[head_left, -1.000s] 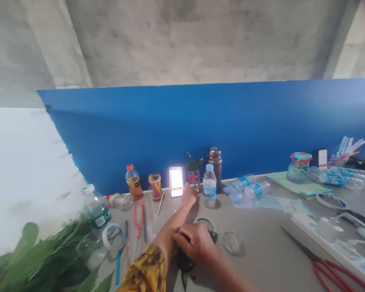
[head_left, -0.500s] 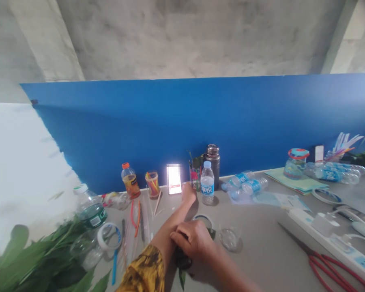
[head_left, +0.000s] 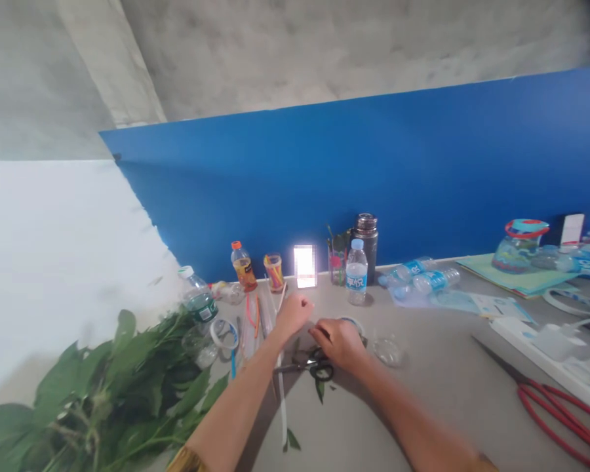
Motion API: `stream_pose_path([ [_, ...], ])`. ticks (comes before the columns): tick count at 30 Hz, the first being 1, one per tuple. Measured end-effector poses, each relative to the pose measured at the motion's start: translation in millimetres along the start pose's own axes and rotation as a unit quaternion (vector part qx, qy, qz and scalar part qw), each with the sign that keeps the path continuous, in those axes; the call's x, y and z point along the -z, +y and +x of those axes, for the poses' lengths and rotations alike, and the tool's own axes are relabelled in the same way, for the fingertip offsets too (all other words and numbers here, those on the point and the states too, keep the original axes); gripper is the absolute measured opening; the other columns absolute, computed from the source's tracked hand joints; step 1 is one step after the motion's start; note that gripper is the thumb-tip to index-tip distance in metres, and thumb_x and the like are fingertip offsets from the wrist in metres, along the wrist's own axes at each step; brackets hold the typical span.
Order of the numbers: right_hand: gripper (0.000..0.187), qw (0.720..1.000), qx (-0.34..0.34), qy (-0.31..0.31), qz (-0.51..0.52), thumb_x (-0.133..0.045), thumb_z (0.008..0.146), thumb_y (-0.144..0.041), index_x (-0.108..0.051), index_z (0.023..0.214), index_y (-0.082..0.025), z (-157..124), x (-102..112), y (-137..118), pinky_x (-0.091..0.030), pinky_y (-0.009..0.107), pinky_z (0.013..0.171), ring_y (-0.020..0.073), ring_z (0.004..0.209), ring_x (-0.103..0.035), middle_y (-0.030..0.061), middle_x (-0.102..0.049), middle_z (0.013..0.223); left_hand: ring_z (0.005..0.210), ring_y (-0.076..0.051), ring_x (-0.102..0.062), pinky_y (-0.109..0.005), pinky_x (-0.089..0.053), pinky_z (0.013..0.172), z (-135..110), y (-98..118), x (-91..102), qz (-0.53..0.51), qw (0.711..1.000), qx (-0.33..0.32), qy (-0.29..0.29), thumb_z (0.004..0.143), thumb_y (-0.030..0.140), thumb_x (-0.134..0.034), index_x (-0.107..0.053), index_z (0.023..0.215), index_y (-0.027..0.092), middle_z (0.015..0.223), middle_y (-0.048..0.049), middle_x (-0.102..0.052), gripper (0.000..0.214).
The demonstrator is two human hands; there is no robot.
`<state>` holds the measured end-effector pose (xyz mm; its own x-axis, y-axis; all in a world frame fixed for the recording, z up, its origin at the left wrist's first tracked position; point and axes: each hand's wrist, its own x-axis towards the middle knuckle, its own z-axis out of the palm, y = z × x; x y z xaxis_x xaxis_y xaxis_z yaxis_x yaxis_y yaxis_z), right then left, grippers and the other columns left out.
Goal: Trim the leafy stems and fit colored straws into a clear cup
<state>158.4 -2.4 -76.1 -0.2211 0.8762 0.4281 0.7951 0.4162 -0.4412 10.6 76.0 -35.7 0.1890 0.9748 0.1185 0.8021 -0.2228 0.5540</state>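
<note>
My left hand (head_left: pixel 294 316) hovers over the middle of the table with its fingers curled in; whatever they hold, if anything, is hidden. Close beside it, my right hand (head_left: pixel 341 342) has its thumb and forefinger pressed together, and I cannot make out anything between them. Black-handled scissors (head_left: pixel 321 372) lie on the table just below both hands. A roll of tape (head_left: pixel 351 322) shows partly behind my right hand. Small cut leaves (head_left: pixel 293 440) and a pale thin strip (head_left: pixel 282 410) lie nearer to me. A lit phone (head_left: pixel 305 267) stands upright beyond my hands.
Leafy branches (head_left: pixel 122 380) cover the left side. A water bottle (head_left: pixel 356 275), a dark thermos (head_left: pixel 368 239), a cup of coloured sticks (head_left: pixel 274 272) and an orange-capped bottle (head_left: pixel 244 265) stand along the blue panel. Red-handled scissors (head_left: pixel 550 400) and a power strip (head_left: pixel 555 357) lie right.
My left hand has drawn back from beside the phone towards my right hand, and the arms are no longer crossed. The view has turned left, showing more of the branches and the black-handled scissors.
</note>
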Motion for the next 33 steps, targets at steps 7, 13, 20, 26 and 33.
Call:
stream_pose_path([
  [7, 0.035, 1.000, 0.013, 0.002, 0.001, -0.057, 0.102, -0.031, -0.066, 0.070, -0.019, -0.6, -0.6, -4.8, -0.025, 0.029, 0.063, 0.0131, 0.064, -0.059, 0.0022, -0.072, 0.070, 0.087, -0.023, -0.067, -0.029, -0.041, 0.071, -24.8, -49.5, 17.0, 0.068, 0.994, 0.074, 0.044, 0.090, 0.023, -0.059, -0.068, 0.084, 0.018, 0.092, -0.0102, -0.076, 0.012],
  [13, 0.034, 1.000, 0.016, -0.008, 0.001, -0.057, 0.100, -0.028, -0.068, 0.070, -0.020, -1.5, -4.7, -2.9, -0.026, 0.029, 0.063, 0.0136, 0.063, -0.058, 0.0019, -0.072, 0.070, 0.095, -0.025, -0.068, -0.030, -0.041, 0.072, -33.5, -59.1, 10.4, 0.085, 0.989, 0.091, 0.073, 0.094, 0.022, -0.051, -0.068, 0.095, 0.018, 0.101, -0.0128, -0.076, 0.017],
  [20, 0.033, 0.999, 0.021, -0.040, -0.007, -0.058, 0.099, -0.030, -0.069, 0.070, -0.020, -3.2, -10.3, 2.2, -0.026, 0.029, 0.062, 0.0139, 0.062, -0.057, 0.0021, -0.070, 0.068, 0.087, -0.024, -0.069, -0.030, -0.041, 0.073, -44.2, -51.2, 0.3, 0.084, 0.992, 0.064, 0.073, 0.092, 0.022, -0.052, -0.072, 0.090, 0.019, 0.094, -0.0118, -0.077, 0.020],
  [26, 0.036, 0.998, 0.042, 0.036, 0.019, -0.053, 0.101, -0.031, -0.065, 0.069, -0.020, -3.4, -1.7, -5.8, -0.029, 0.028, 0.063, 0.0136, 0.062, -0.055, 0.0024, -0.068, 0.067, 0.092, -0.022, -0.069, -0.029, -0.046, 0.081, -42.0, -47.3, 0.1, 0.029, 0.997, 0.019, 0.076, 0.091, 0.019, -0.056, -0.072, 0.096, 0.018, 0.099, -0.0097, -0.077, 0.017],
  [33, 0.028, 0.982, -0.113, 0.150, -0.035, -0.051, 0.095, -0.030, -0.067, 0.073, -0.021, -8.6, 110.4, 8.0, -0.029, 0.027, 0.059, 0.0143, 0.060, -0.051, 0.0017, -0.066, 0.067, 0.089, -0.020, -0.066, -0.032, -0.051, 0.087, -48.1, -31.0, -17.0, -0.099, 0.978, -0.171, 0.065, 0.088, 0.018, -0.060, -0.070, 0.093, 0.021, 0.093, -0.0056, -0.072, 0.012],
])
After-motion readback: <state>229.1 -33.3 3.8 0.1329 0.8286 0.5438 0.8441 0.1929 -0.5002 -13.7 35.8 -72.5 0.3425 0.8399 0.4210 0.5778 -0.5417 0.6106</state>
